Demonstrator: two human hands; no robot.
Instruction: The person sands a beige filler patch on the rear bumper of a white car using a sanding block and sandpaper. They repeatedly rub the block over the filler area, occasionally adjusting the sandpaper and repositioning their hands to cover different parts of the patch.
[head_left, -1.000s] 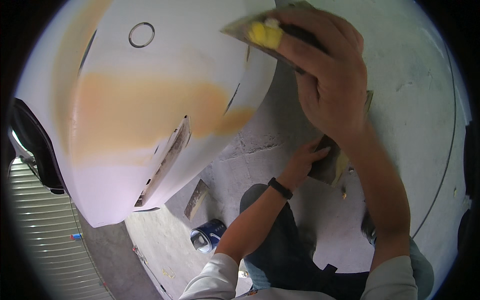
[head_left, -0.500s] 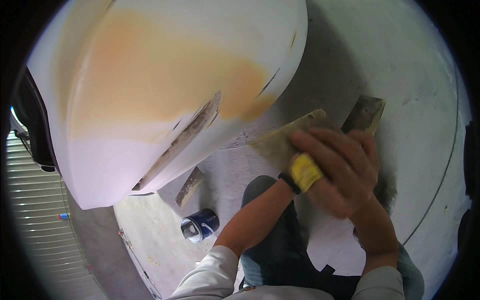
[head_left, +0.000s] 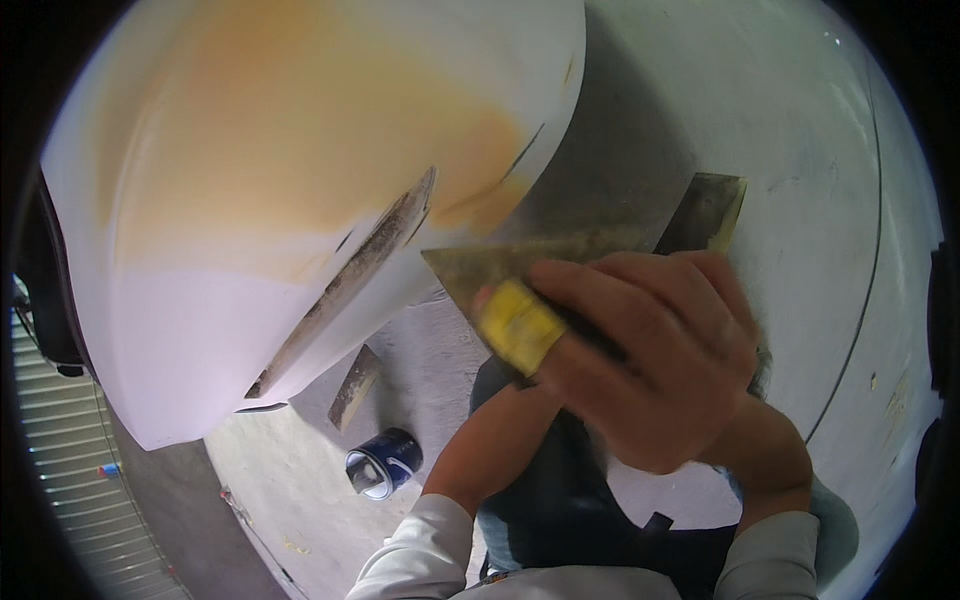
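Swung down from beside the white car panel [head_left: 300, 130] since a second ago, the right hand [head_left: 655, 350] clutches a putty spreader [head_left: 478, 272]; a dark plate [head_left: 698, 212] shows at its one o'clock. Left hand hidden; I can't tell its grip. I'd keep the spreader flat, pressure even.

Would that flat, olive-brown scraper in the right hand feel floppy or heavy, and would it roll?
The scraper looks thin, so it's probably light. Its long edge looks straight in the right hand, so it may be fairly stiff. Being flat, it probably won't roll.
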